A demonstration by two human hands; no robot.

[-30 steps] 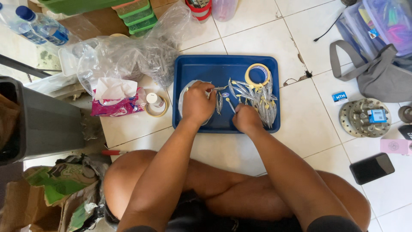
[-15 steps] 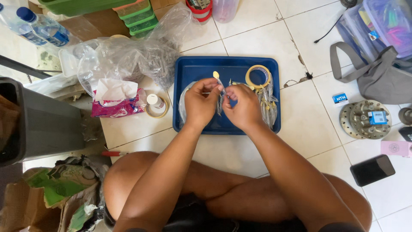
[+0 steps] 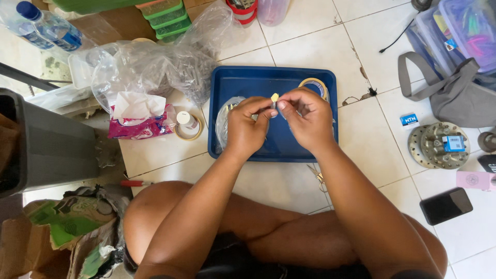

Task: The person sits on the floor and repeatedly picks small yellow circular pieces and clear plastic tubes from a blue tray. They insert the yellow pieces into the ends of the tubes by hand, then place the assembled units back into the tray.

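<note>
Both hands are up off the blue tray (image 3: 248,82) now, where a second ago they pressed down among the loose pieces. Left hand (image 3: 247,126) and right hand (image 3: 306,118) meet fingertip to fingertip, pinching a small pale yellow piece (image 3: 274,97) above the tray's middle, tape roll (image 3: 313,86) just beyond.

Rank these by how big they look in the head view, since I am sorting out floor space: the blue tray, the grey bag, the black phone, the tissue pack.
1. blue tray
2. grey bag, partly cut off, so unsure
3. tissue pack
4. black phone
</note>
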